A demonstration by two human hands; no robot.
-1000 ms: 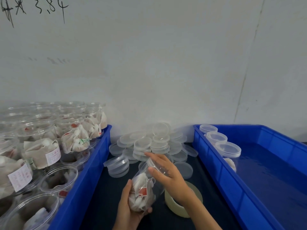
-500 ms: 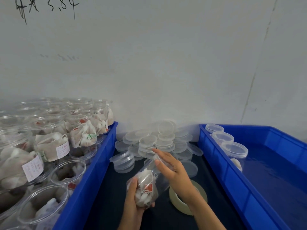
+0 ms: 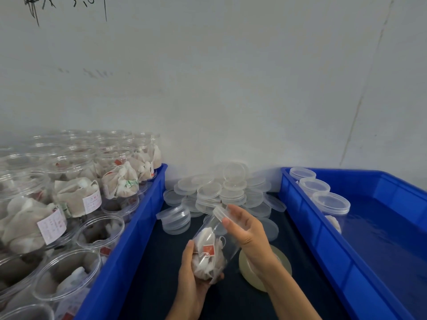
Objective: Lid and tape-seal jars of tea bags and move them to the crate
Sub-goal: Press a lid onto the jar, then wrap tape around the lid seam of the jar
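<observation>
left hand (image 3: 191, 280) is gripping a tilted jar (image 3: 213, 245) of tea bags (image 3: 206, 255); right hand (image 3: 247, 234) is holding its lid (image 3: 219, 212), beside the tape roll (image 3: 279, 262).

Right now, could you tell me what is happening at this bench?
A person is lidding a clear jar of tea bags. The left hand grips its base, tilted, while the right hand fits a clear lid onto its mouth. A tape roll lies just beyond, under the right wrist, so taping has not begun. Loose lids are piled by the wall. Open jars fill the left crate; three lidded jars stand in the right crate.
</observation>
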